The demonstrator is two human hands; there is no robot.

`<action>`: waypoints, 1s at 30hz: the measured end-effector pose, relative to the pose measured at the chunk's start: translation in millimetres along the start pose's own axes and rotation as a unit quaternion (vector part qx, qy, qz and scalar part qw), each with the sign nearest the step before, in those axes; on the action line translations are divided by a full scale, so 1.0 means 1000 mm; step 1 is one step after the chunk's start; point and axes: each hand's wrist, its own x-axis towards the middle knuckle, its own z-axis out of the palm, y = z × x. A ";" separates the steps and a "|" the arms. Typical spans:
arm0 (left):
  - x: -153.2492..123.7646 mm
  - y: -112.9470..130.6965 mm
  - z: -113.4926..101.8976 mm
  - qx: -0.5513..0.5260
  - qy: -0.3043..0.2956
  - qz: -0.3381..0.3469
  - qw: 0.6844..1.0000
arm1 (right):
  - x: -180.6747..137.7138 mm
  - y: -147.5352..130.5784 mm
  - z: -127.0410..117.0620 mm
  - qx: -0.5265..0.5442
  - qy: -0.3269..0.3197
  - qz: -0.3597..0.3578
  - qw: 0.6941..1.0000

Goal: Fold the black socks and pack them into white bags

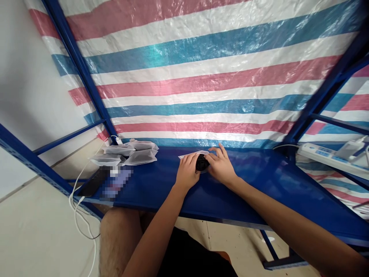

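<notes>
Over the middle of the blue shelf, a small black bundle [201,163] sits between my two hands; its kind I cannot make out. A whitish translucent pouch [198,152] shows just behind it, partly covered by my fingers. My left hand [188,169] is curled against the left side of the black bundle, with its fingertips over the pouch. From the right, my right hand [221,164] presses thumb and some fingers to the bundle, while other fingers stick up and apart. The undersides of both hands are hidden.
Several filled translucent pouches [141,156] lie at the shelf's back left. In front of them are a black phone-like slab [95,182] and a blurred-out purple item [118,184]. White cables [75,192] hang off the left edge. A power strip [331,156] stands at right, near blue posts.
</notes>
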 end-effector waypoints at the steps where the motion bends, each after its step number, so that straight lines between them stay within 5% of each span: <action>1: 0.000 0.006 0.002 0.001 0.002 0.001 1.000 | 0.002 -0.004 0.000 -0.013 -0.001 0.001 1.000; 6: 0.000 0.027 0.015 0.013 0.008 0.007 1.000 | 0.003 -0.008 0.006 -0.018 0.001 0.019 1.000; 13: 0.003 0.013 0.010 -0.034 0.038 -0.051 0.997 | -0.006 0.005 0.012 0.067 -0.015 -0.032 0.997; 20: 0.003 0.015 0.005 -0.068 0.002 0.006 0.998 | 0.000 -0.011 0.012 0.041 -0.016 -0.014 0.999; 30: -0.002 -0.037 -0.022 -0.122 -0.010 -0.017 0.992 | -0.013 0.015 0.009 0.132 0.028 0.009 0.991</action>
